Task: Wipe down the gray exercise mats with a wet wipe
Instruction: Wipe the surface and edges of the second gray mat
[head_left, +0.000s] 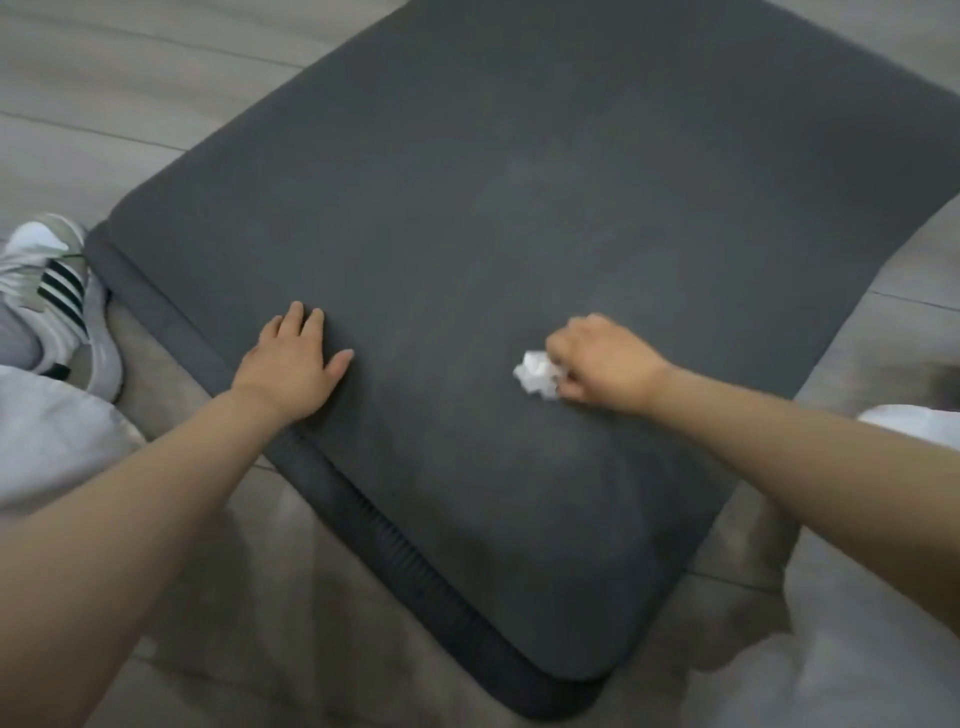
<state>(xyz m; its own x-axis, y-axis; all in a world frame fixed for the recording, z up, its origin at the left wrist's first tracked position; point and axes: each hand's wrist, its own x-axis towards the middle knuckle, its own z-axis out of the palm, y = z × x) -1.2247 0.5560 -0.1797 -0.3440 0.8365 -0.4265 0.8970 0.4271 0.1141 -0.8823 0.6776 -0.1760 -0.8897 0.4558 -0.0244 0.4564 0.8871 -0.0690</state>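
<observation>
Round my grip there is little: a pale grey-brown floor of wide wood-look planks (104, 104) lies under everything, and off to the far left of my left hand sits my grey and white trainer with three dark stripes on its side (57, 291), just beside the near-left corner of the mats and apart from my fingers. My light grey trouser legs (47, 441) fill the lower left and lower right corners. Nothing stands between either hand and the surface I am working on. I can read no writing, label or brand name anywhere; the stripes on the shoe are the only marking, and the picture is soft with blur.

My right hand (597, 358) is curled over a small crumpled white wet wipe (537, 375), pinching it with fingers bent and the knuckles up; the wad sticks out at the left side of my fist and presses on the top of the dark grey padded exercise mats (467, 182). The mats are stacked, the upper one flat, with the ribbed edge of a lower one showing along the near-left side. The stack spreads out from the wipe in every direction, most of it ahead of my grip.

My left hand (293, 364) holds nothing: it lies flat, fingers straight and spread, palm down on the mat near its left edge, well to the left of the wipe.
</observation>
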